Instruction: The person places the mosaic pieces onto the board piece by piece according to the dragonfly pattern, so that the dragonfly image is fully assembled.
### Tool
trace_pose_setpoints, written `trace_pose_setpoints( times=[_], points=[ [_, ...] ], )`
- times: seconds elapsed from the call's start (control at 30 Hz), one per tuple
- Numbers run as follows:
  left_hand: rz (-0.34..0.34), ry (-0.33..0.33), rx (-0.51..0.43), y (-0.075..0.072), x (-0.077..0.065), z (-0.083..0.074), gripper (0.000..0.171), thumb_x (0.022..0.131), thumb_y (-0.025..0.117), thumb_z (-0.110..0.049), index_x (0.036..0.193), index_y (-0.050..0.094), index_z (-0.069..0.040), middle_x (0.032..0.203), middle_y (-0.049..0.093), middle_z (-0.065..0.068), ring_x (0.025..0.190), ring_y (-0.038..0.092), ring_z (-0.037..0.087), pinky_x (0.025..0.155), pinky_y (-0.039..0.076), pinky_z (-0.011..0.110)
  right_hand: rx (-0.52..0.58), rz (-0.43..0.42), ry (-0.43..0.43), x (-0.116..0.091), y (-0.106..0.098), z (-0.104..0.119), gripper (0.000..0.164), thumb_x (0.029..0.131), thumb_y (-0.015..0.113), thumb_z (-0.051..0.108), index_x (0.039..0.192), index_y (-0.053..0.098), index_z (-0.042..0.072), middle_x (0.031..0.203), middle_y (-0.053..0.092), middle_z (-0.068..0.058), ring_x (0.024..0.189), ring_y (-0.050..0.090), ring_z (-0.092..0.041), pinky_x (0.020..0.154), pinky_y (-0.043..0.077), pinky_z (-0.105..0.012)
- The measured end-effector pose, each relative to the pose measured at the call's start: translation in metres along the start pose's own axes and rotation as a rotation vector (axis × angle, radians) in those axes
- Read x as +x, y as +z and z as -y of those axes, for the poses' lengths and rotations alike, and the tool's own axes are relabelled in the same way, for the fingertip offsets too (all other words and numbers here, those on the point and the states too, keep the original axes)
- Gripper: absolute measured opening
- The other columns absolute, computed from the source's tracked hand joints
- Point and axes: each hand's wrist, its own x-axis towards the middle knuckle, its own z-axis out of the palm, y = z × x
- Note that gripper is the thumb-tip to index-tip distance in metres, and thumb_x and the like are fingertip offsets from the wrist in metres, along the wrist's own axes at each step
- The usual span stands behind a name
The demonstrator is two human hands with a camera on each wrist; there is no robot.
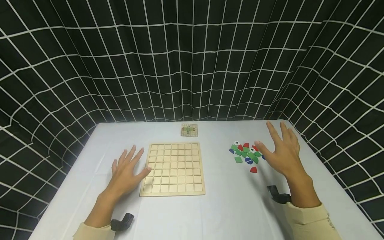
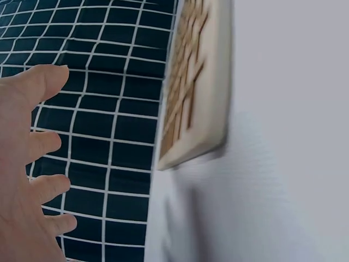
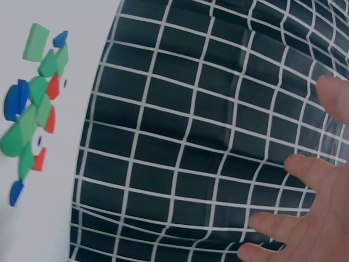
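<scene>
A square wooden board point(image 1: 172, 169) divided by ridges into a grid of cells lies left of centre on the table. My left hand point(image 1: 125, 175) hovers at its left edge, fingers spread and holding nothing; the board's corner point(image 2: 210, 128) also shows in the left wrist view. Over on the right, flat coloured pieces point(image 1: 244, 154) in green, red, blue and white with black dots lie in a loose pile. Beside that pile my right hand point(image 1: 283, 153) is raised, its fingers apart and nothing in them. The pieces point(image 3: 35, 98) show at the left of the right wrist view.
A small card point(image 1: 189, 130) with a printed grid picture lies behind the board, near the far edge of the white table point(image 1: 222, 213). Dark cloth point(image 1: 192, 60) with white grid lines hangs behind and at both sides. Black curved wrist mounts point(image 1: 122, 222) sit at both wrists.
</scene>
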Motion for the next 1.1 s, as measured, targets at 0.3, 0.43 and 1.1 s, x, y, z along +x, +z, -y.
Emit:
trace_pose_setpoints(
  times=[0.3, 0.43, 1.1],
  points=[
    [0.029, 0.025, -0.023, 0.011, 0.003, 0.005, 0.076, 0.088, 0.062, -0.053, 0.149, 0.038, -0.015, 0.156, 0.022, 0.016, 0.141, 0.01, 0.044, 0.102, 0.006, 0.073, 0.02, 0.024, 0.038, 0.001, 0.013, -0.012, 0.081, 0.092, 0.051, 0.055, 0.155, 0.018, 0.017, 0.155, 0.007, -0.029, 0.139, 0.001, -0.052, 0.1, -0.004, -0.075],
    [0.039, 0.027, -0.041, 0.016, 0.003, 0.01, 0.076, 0.086, 0.064, -0.052, 0.148, 0.04, -0.015, 0.156, 0.024, 0.016, 0.14, 0.013, 0.045, 0.104, 0.008, 0.071, 0.024, 0.035, 0.059, 0.002, 0.017, -0.017, 0.081, 0.092, 0.051, 0.055, 0.155, 0.016, 0.018, 0.156, 0.005, -0.027, 0.139, 0.0, -0.051, 0.1, -0.003, -0.076],
    [0.144, 0.047, -0.165, 0.034, -0.017, 0.036, 0.065, 0.077, 0.077, -0.047, 0.135, 0.058, -0.025, 0.152, 0.037, 0.004, 0.14, 0.018, 0.039, 0.107, 0.007, 0.066, 0.081, 0.062, 0.124, 0.014, 0.047, -0.035, 0.079, 0.093, 0.051, 0.052, 0.155, 0.018, 0.017, 0.155, 0.009, -0.028, 0.138, 0.004, -0.051, 0.095, 0.007, -0.081]
  ],
)
